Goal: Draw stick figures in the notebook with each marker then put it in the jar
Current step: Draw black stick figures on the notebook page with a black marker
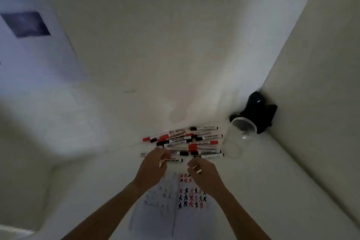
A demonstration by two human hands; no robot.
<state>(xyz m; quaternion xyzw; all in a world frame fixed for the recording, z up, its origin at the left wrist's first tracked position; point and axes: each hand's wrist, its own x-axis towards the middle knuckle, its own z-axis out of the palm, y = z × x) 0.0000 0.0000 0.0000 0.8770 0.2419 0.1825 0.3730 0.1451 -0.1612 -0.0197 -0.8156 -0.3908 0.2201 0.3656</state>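
Both forearms reach in from the bottom edge over an open notebook [155, 212], whose right page carries rows of small red and black stick figures under and beside the right wrist, while the left page shows only faint marks. Just past the notebook the left hand [153, 165] has its fingers curled around a marker [174, 160] with a pale barrel and dark end, which sticks out toward the right hand [202, 171]. That hand sits close by, apart from the left, fingers curled near the marker's end; whether it grips the marker or anything else is too blurred to tell. Pale rings show on a finger of each hand. Directly beyond the fingertips lies a loose pile of markers [187, 140] with red and black caps, most lying roughly crosswise. Off to the right of the pile, beyond the right hand, a clear jar [240, 132] rests on the white surface [272, 181], its mouth tilted toward the far corner. Behind the jar, a black object [261, 111] is wedged where the walls meet.
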